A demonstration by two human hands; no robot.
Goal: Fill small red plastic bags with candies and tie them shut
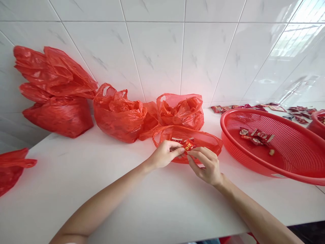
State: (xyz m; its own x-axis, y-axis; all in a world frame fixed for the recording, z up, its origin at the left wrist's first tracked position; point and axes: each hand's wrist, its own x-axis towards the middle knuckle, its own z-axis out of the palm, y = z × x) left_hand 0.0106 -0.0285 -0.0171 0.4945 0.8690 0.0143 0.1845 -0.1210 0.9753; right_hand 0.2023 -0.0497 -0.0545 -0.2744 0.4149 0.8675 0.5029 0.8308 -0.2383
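Note:
Between both hands is a small red candy packet (189, 145) with yellow lettering, held over the mouth of an open red plastic bag (210, 144). My left hand (166, 154) pinches the packet's left side between thumb and fingers. At its lower right edge, my right hand (207, 164) has thumb and fingertips closed on the wrapper. A few more red and white packets (177, 139) show inside the bag behind the held one; the hands hide part of them.
Filled red plastic bags (119, 117) line the tiled wall at the left and middle. On the right stands a large red mesh basket (254, 166) with several packets (261, 135) in it. Loose wrappers (301, 112) lie behind it. Another red bag (12, 169) rests at the left edge.

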